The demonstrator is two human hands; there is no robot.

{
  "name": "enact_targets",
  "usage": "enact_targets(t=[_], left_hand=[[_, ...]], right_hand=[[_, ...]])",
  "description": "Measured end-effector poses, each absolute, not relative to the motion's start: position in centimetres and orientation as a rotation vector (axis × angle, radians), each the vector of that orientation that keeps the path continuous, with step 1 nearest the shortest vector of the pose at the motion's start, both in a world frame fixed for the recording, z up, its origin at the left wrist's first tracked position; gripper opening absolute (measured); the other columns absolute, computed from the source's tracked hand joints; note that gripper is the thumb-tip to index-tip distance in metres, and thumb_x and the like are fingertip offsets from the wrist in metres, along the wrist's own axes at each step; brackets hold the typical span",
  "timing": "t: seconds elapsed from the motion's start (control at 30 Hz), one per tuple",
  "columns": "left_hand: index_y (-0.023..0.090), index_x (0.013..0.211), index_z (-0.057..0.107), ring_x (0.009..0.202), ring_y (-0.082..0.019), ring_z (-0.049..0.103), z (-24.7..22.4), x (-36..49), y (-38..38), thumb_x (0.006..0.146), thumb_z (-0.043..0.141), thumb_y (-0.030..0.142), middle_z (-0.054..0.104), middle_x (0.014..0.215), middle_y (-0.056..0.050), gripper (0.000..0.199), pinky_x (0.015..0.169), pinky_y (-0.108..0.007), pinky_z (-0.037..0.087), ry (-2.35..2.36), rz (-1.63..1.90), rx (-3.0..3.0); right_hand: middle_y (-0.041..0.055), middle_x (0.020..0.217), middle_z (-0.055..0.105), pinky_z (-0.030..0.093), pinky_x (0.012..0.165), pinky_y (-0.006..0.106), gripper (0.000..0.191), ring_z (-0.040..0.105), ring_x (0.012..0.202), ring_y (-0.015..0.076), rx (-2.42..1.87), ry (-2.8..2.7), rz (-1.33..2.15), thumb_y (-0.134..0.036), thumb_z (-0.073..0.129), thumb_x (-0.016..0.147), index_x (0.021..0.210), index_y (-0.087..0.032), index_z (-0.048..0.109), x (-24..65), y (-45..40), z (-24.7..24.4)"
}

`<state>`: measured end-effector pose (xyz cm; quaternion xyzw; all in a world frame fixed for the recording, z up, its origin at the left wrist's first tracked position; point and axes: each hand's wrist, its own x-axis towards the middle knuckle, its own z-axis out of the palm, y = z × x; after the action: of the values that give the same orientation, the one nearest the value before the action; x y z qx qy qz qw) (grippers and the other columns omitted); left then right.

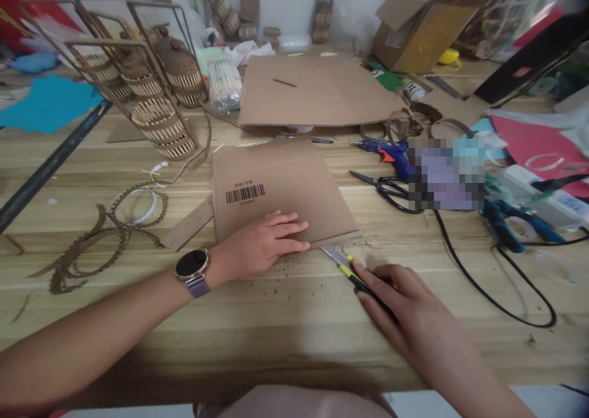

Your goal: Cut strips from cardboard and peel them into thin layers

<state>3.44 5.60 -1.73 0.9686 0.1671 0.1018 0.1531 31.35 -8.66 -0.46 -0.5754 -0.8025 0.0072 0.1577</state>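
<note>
Lying under left hand [261, 245] — cardboard [288, 185]

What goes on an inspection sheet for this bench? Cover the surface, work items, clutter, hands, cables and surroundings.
Surface: wood-grain tabletop, dark specks near the left hand.
Job's things: barcoded cardboard piece lying flat; utility knife, blade exposed, tip at the piece's near edge, contact unclear.
Clutter: black scissors, blue glue gun, curled brown strips, larger cardboard sheet.
Hands: left flat on the cardboard piece, fingers spread; right hand grips the knife.
Cables: black cable loops at right, apart from both hands.
Surroundings: slatted lantern-like models at far left, cardboard box at far right; co-workers: nothing seen.
</note>
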Motion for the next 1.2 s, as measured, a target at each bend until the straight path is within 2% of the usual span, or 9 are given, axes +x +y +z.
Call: enact_targets(t=[0.13, 0.23, 0.37, 0.53, 0.7, 0.87, 0.97, 1.07, 1.2], left_hand=[[0.017, 0.145, 0.043, 0.144, -0.020, 0.040, -1.6, 3.5, 5.2, 0.105, 0.033, 0.018, 0.046, 0.153, -0.012, 0.041, 0.122, -0.045, 0.029, 0.575, 0.378, 2.743], [0.015, 0.146, 0.039, 0.144, -0.019, 0.039, -1.5, 3.6, 5.0, 0.106, 0.030, 0.020, 0.046, 0.153, -0.012, 0.041, 0.122, -0.043, 0.029, 0.596, 0.379, 2.739], [0.013, 0.147, 0.038, 0.146, -0.019, 0.035, -1.6, 3.5, 5.0, 0.105, 0.029, 0.014, 0.044, 0.154, -0.013, 0.043, 0.123, -0.043, 0.027, 0.595, 0.361, 2.734], [0.019, 0.148, 0.040, 0.149, -0.021, 0.031, -1.7, 3.4, 5.3, 0.103, 0.031, 0.013, 0.041, 0.156, -0.013, 0.046, 0.123, -0.046, 0.027, 0.582, 0.312, 2.718], [0.018, 0.147, 0.041, 0.149, -0.021, 0.030, -2.0, 3.5, 5.3, 0.102, 0.030, 0.010, 0.040, 0.157, -0.013, 0.047, 0.123, -0.047, 0.027, 0.588, 0.302, 2.728], [0.014, 0.145, 0.046, 0.147, -0.023, 0.033, -1.6, 3.3, 5.7, 0.106, 0.032, 0.022, 0.043, 0.154, -0.017, 0.043, 0.122, -0.047, 0.027, 0.541, 0.332, 2.709], [0.023, 0.145, 0.050, 0.146, -0.025, 0.036, -0.3, 3.3, 7.2, 0.105, 0.039, 0.031, 0.040, 0.156, -0.013, 0.042, 0.119, -0.046, 0.032, 0.369, 0.165, 2.684], [0.036, 0.144, 0.051, 0.143, -0.029, 0.038, 1.3, 3.9, 9.4, 0.097, 0.058, 0.038, 0.038, 0.159, -0.007, 0.048, 0.116, -0.047, 0.037, 0.265, -0.076, 2.678], [0.049, 0.136, 0.055, 0.147, -0.044, 0.027, 2.1, 5.8, 11.6, 0.072, 0.084, 0.042, 0.034, 0.161, 0.000, 0.071, 0.115, -0.068, 0.023, 0.269, -0.189, 2.710]], right_hand=[[0.0115, 0.099, 0.065, 0.061, 0.070, 0.037, 0.042, 0.066, 0.087, 0.0224, -1.660, -2.311, 0.008, -0.038, 0.041, 0.102, 0.131, -0.019, 0.064, 30.1, -8.7, -0.5], [0.0120, 0.101, 0.065, 0.062, 0.072, 0.039, 0.042, 0.065, 0.088, 0.0230, -1.656, -2.301, 0.036, -0.038, 0.041, 0.102, 0.133, -0.020, 0.062, 29.1, -8.8, -0.6], [0.0128, 0.099, 0.064, 0.062, 0.071, 0.039, 0.042, 0.065, 0.087, 0.0235, -1.649, -2.285, 0.010, -0.035, 0.041, 0.102, 0.132, -0.017, 0.062, 28.1, -9.0, -0.8], [0.0126, 0.099, 0.064, 0.062, 0.069, 0.039, 0.042, 0.065, 0.087, 0.0235, -1.658, -2.297, -0.004, -0.036, 0.040, 0.102, 0.133, -0.020, 0.063, 27.9, -8.9, -0.8], [0.0130, 0.099, 0.064, 0.062, 0.068, 0.036, 0.041, 0.065, 0.088, 0.0232, -1.607, -2.327, -0.037, -0.034, 0.042, 0.101, 0.132, -0.016, 0.062, 27.4, -9.3, -0.7], [0.0124, 0.095, 0.064, 0.061, 0.066, 0.036, 0.042, 0.065, 0.084, 0.0227, -1.606, -2.329, -0.015, -0.035, 0.038, 0.102, 0.129, -0.016, 0.064, 26.9, -8.8, -0.4], [0.0119, 0.096, 0.063, 0.060, 0.065, 0.037, 0.042, 0.065, 0.084, 0.0230, -1.604, -2.327, -0.002, -0.036, 0.039, 0.102, 0.129, -0.017, 0.064, 27.0, -8.5, -0.6], [0.0117, 0.097, 0.064, 0.060, 0.065, 0.037, 0.042, 0.065, 0.083, 0.0231, -1.602, -2.325, -0.019, -0.037, 0.039, 0.101, 0.130, -0.018, 0.064, 27.2, -8.5, -0.9], [0.0112, 0.097, 0.064, 0.060, 0.064, 0.037, 0.043, 0.065, 0.083, 0.0226, -1.617, -2.316, -0.012, -0.038, 0.037, 0.102, 0.130, -0.022, 0.064, 27.3, -8.4, -1.0]])
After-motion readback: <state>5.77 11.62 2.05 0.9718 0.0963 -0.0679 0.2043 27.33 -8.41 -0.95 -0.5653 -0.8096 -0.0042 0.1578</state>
